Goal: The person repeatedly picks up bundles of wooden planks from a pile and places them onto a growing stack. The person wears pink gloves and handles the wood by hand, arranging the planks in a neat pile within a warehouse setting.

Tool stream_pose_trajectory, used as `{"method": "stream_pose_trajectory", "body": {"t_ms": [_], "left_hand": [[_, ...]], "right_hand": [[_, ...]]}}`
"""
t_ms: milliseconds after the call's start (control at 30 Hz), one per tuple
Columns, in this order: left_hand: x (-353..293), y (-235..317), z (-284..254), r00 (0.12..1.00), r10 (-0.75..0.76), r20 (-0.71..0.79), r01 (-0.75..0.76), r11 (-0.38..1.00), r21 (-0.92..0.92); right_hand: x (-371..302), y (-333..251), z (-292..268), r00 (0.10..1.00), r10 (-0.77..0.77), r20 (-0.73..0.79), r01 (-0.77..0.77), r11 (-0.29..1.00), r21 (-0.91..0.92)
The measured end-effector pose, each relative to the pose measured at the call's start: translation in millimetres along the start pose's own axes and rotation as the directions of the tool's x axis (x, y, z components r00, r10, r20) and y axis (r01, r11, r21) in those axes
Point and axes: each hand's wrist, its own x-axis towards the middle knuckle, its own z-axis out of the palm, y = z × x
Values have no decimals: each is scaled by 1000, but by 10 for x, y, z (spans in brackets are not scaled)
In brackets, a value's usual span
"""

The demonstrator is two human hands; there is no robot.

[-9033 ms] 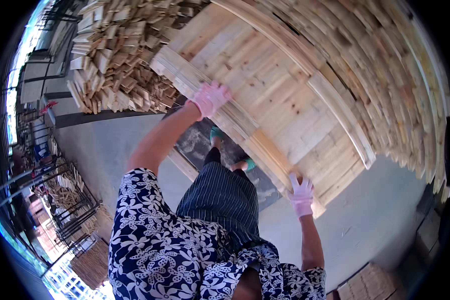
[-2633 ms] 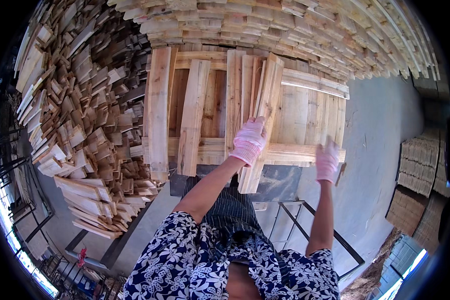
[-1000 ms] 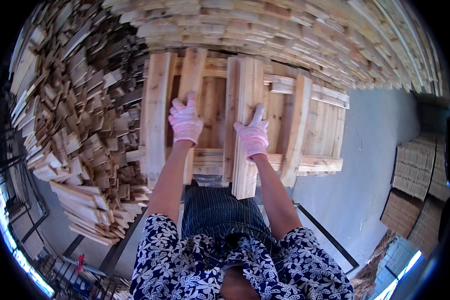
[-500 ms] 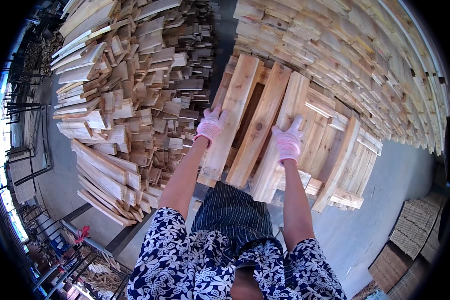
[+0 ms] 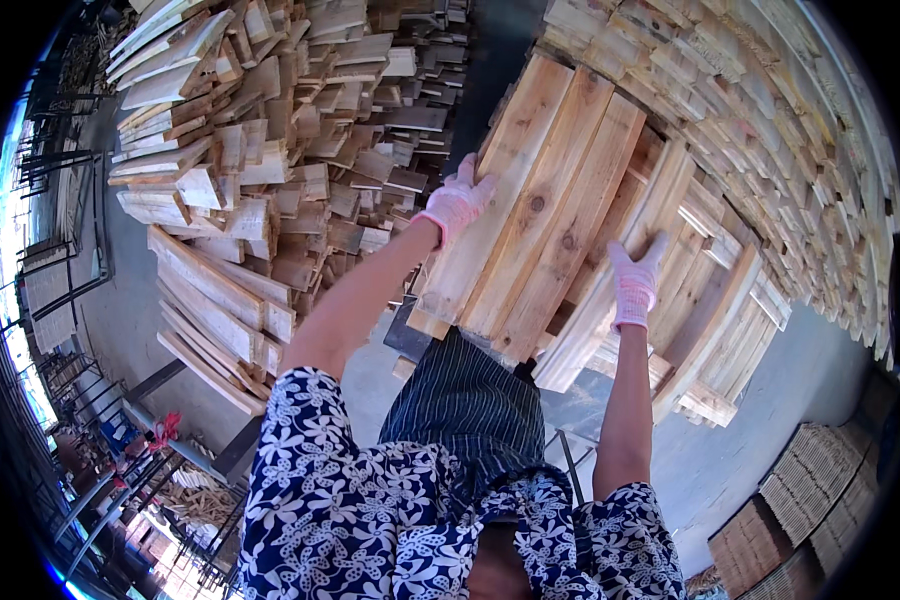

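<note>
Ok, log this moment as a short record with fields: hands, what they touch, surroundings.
left hand: pink work glove, laid flat on the left edge of the plank panel
right hand: pink work glove, pressed on a slat at the panel's right side
plank panel: pale wooden boards joined side by side, tilted, held up in front of the person
left of panel: loose plank stack, ends jutting unevenly
right of panel: tall board pile
lower right: stacked slatted wooden pieces
floor: grey concrete
</note>
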Motion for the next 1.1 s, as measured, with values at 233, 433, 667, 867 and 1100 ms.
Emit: {"method": "stream_pose_trajectory", "body": {"t_ms": [233,433,667,867,1100], "left_hand": [[40,24,36,1000,-9,-29,7,999,-53],[-41,265,-26,998,-65,-18,64,995,-71],[377,-645,193,939,317,-132,-257,903,344],[-387,-185,87,879,405,-251,-288,871,399],[-2209,260,519,947,277,-165,-296,949,-108]], "right_hand": [[53,-435,323,999,-26,-26,21,987,-162],[-40,-633,314,993,121,-15,-122,978,-170],[9,-571,-2,974,58,220,-37,994,-101],[391,1541,-1162,980,190,-62,-199,912,-357],[-182,2226,-1649,923,355,-150,-383,887,-258]]}}
